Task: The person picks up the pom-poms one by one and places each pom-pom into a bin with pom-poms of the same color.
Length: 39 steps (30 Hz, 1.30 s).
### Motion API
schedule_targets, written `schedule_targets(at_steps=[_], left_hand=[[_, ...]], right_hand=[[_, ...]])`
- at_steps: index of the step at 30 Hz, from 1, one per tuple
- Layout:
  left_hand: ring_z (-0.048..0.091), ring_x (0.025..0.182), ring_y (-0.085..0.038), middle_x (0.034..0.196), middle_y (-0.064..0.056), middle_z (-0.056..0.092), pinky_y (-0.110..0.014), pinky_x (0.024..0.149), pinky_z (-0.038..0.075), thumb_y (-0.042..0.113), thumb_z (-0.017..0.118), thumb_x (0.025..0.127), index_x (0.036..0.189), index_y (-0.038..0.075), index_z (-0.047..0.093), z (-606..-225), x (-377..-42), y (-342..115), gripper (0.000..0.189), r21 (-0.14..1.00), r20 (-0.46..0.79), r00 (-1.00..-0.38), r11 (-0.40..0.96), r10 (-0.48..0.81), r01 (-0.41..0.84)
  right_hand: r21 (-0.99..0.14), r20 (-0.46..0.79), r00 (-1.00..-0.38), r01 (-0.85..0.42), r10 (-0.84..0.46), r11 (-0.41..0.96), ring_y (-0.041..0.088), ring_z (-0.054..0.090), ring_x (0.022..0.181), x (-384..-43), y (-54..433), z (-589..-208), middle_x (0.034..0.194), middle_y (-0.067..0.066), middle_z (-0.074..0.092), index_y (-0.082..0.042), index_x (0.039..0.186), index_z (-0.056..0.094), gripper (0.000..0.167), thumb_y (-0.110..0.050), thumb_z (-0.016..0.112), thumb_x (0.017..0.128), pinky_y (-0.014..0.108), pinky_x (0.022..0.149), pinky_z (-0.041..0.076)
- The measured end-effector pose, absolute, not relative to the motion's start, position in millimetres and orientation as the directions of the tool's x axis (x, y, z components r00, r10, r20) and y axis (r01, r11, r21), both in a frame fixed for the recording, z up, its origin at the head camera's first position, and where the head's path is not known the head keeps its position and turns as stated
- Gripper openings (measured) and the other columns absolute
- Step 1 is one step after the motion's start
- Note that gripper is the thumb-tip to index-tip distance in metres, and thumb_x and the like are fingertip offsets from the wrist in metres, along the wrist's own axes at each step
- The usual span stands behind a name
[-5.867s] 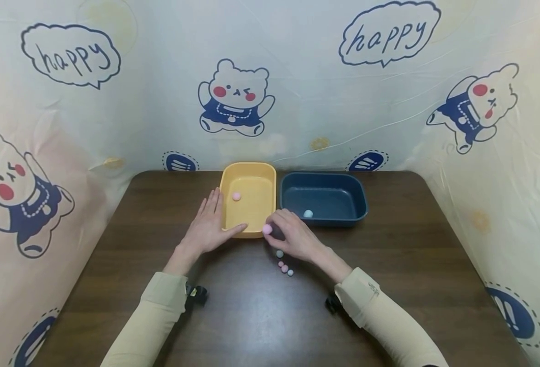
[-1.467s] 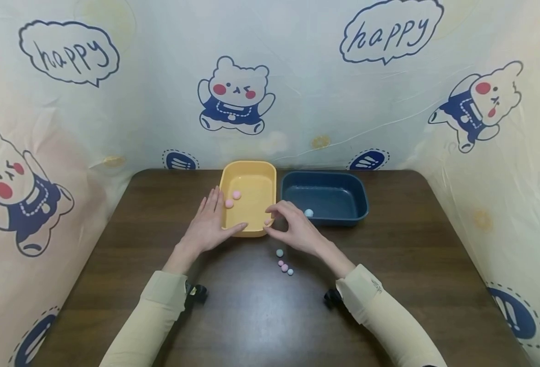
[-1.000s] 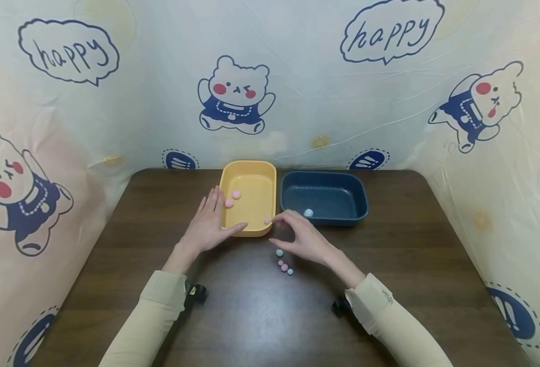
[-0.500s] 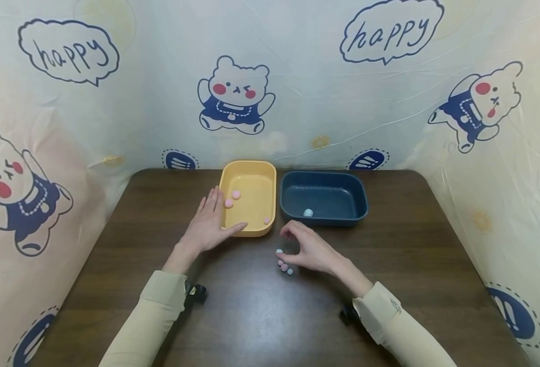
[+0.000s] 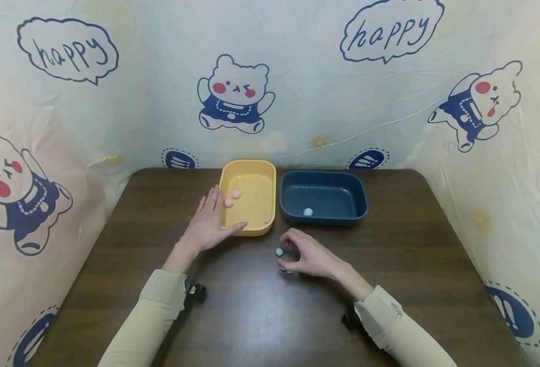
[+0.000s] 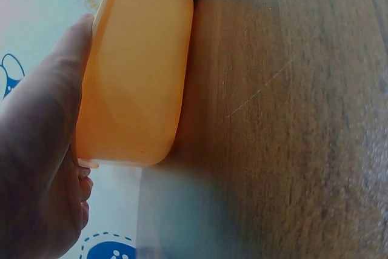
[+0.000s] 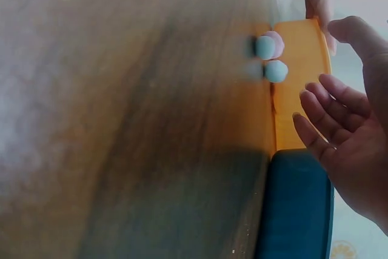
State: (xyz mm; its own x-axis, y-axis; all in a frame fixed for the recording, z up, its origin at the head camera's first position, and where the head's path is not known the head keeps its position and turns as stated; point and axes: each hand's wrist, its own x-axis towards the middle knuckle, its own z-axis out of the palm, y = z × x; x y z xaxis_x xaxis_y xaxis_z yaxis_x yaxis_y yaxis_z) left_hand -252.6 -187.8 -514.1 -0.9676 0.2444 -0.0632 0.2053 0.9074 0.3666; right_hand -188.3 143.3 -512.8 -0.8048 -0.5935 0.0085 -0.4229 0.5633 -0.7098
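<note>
Table: brown and kinda shiny up front
Small balls: on the table, half hidden by the right thumb
Right hand: fingers curved, wide gap, not gripping anything
Blue ball: on the table, just by that gap
Left hand: fingers straight, thumb wide, touching the yellow tub
Yellow tub: three pink balls inside
Blue tub: just beside it, pale ball inside

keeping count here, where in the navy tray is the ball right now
In the head view, the pale blue ball sits inside the navy tray, left of centre by the near wall, beyond the right hand.
</note>
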Motion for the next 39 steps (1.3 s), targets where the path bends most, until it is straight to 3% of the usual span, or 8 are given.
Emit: schedule_targets(at_steps=[14,39], left_hand=[[-0.001,0.176,-0.035,0.187,-0.014,-0.008,-0.058,0.143,0.007,0.097,0.049,0.088,0.176,0.004,0.000,-516.1,-253.5,-188.9,0.137,0.369,-0.059,-0.968,0.906,0.244,0.206],[0.001,0.176,-0.035,0.188,-0.010,-0.009,-0.055,0.143,0.008,0.098,0.048,0.088,0.177,0.007,-0.001,-513.3,-249.1,-189.1,0.136,0.371,-0.056,-0.970,0.906,0.238,0.201]], right_hand=[[-0.677,-0.062,-0.788,-0.418,-0.613,0.606,0.013,0.063,0.101,-182.4,141.8,-518.6,0.113,0.000,0.068,-0.012,0.121,0.068,0.030,-0.025,0.081,0.098,0.028,0.090,0.057],[-0.627,-0.135,-0.750,-0.442,-0.648,0.642,0.011,0.060,0.097,-184.9,140.1,-523.8,0.107,-0.005,0.064,-0.017,0.115,0.068,0.020,-0.021,0.081,0.099,0.026,0.087,0.055]])
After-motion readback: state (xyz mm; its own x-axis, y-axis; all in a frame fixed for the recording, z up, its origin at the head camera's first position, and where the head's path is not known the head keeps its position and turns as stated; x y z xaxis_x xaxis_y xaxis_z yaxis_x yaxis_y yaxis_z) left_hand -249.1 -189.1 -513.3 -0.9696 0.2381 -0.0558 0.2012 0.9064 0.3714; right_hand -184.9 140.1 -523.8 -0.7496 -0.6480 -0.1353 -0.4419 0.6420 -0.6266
